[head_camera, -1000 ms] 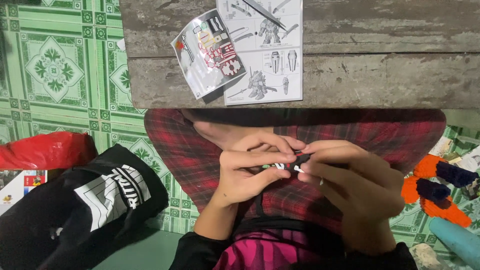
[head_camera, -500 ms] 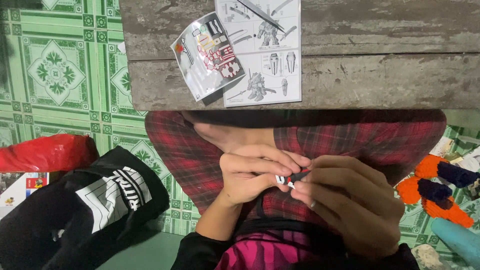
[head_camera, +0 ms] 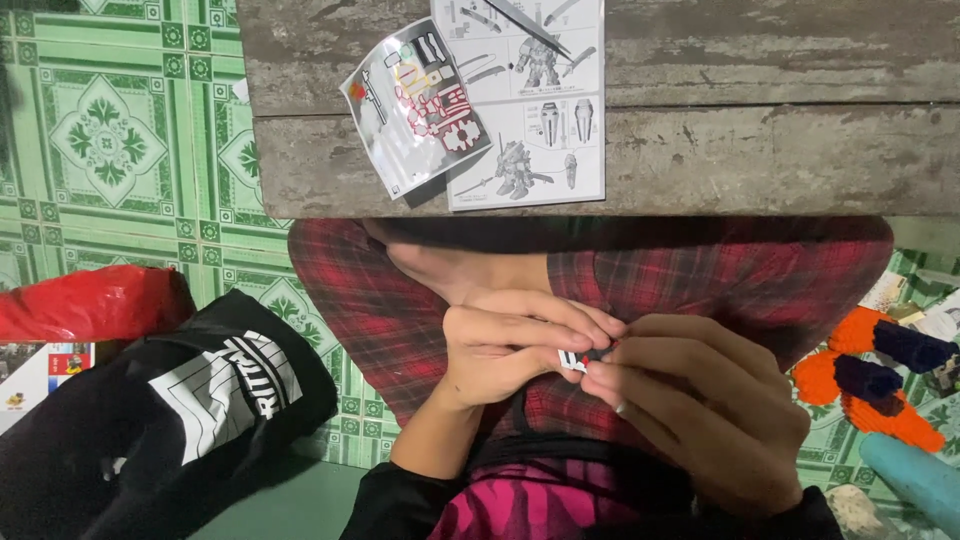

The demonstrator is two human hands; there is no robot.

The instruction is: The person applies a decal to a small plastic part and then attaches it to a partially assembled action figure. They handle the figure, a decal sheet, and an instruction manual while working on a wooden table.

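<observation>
Both hands meet over my lap, which is covered by red plaid trousers (head_camera: 790, 275). My left hand (head_camera: 510, 345) and my right hand (head_camera: 700, 410) pinch a tiny model part (head_camera: 578, 358), white with a red and dark bit, between their fingertips. Most of the part is hidden by the fingers. Ahead on a worn wooden bench (head_camera: 760, 160) lie an assembly instruction sheet (head_camera: 530, 110) with drawings of a robot figure and a glossy sticker sheet (head_camera: 415, 105) overlapping its left edge.
A black bag (head_camera: 170, 420) with a white patch lies at my left, beside a red plastic bag (head_camera: 90, 300) and a small box (head_camera: 35, 370). Orange and dark blue toy pieces (head_camera: 870, 375) sit at right. The floor has green patterned tiles (head_camera: 100, 130).
The hands have drifted slightly downward and toward me while keeping their pinch on the small part. Nothing on the bench has moved.
</observation>
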